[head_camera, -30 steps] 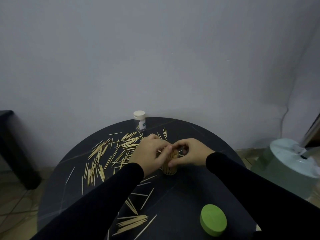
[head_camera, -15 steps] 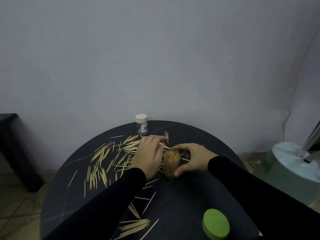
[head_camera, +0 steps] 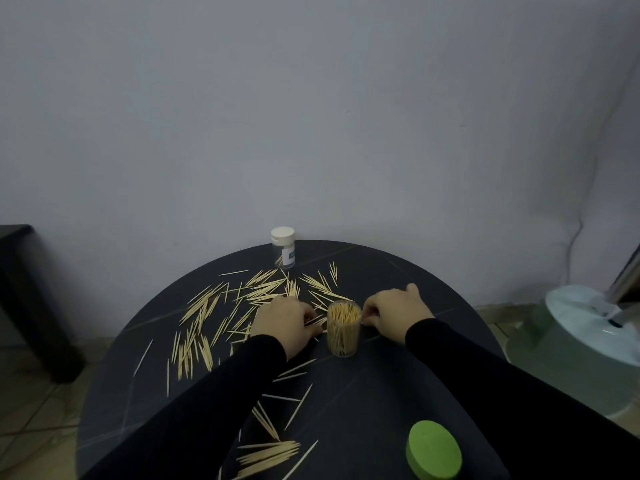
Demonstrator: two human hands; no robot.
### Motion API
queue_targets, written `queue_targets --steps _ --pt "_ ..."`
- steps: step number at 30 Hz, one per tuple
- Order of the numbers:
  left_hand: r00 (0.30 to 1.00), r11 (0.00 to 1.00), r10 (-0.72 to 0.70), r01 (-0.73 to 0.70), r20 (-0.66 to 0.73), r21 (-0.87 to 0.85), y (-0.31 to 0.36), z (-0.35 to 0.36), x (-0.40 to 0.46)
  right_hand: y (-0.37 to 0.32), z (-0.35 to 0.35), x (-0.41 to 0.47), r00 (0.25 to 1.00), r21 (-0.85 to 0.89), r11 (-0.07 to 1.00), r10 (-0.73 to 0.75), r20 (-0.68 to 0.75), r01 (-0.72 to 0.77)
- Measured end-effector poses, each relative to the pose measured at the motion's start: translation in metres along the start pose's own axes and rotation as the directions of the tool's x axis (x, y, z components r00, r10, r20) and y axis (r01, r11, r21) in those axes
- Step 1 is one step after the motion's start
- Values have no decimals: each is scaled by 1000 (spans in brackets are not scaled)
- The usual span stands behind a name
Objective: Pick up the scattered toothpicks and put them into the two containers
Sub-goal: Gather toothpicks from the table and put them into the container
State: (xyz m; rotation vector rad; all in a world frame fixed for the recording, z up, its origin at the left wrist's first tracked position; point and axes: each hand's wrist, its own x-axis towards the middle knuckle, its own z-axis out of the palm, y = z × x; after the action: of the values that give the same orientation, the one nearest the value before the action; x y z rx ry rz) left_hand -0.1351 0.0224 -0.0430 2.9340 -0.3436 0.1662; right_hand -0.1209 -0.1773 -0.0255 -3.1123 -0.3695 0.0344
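Observation:
A clear open container (head_camera: 343, 332), packed with upright toothpicks, stands in the middle of the round black table (head_camera: 398, 386). My left hand (head_camera: 284, 323) rests on the table just left of it, fingers curled over loose toothpicks. My right hand (head_camera: 394, 311) lies just right of the container, fingertips pinched on the tabletop; what they hold is hidden. Scattered toothpicks (head_camera: 221, 317) cover the table's left and far side, and a bundle (head_camera: 268, 457) lies near the front edge. A small clear bottle with a white cap (head_camera: 284, 247) stands at the far edge.
A green round lid (head_camera: 433, 453) lies at the table's front right. A pale green appliance (head_camera: 585, 344) stands on the floor to the right. A dark piece of furniture (head_camera: 20, 289) is at the left. A wall runs close behind the table.
Both hands have come off the toothpick container and dropped to the tabletop on either side of it. The container now stands alone.

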Motion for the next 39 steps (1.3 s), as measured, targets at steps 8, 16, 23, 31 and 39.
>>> queue_targets --steps 8,16,23,31,39 --pt "996 997 -72 73 -48 35 -2 9 3 -13 2 7 995 -23 995 -101 -12 101" --pt "995 997 -75 75 -60 5 0 9 7 -15 3 13 989 -141 982 -137 -48 129" --pt "995 986 -63 75 -83 150 9 9 12 -20 15 20 991 -280 951 -134 6 130" --pt "990 985 -138 135 -26 -108 6 8 20 -8 4 15 994 -22 999 -49 -96 47" --pt "975 833 -222 192 4 -519 6 2 25 -8 -6 2 972 535 845 106 -209 23"
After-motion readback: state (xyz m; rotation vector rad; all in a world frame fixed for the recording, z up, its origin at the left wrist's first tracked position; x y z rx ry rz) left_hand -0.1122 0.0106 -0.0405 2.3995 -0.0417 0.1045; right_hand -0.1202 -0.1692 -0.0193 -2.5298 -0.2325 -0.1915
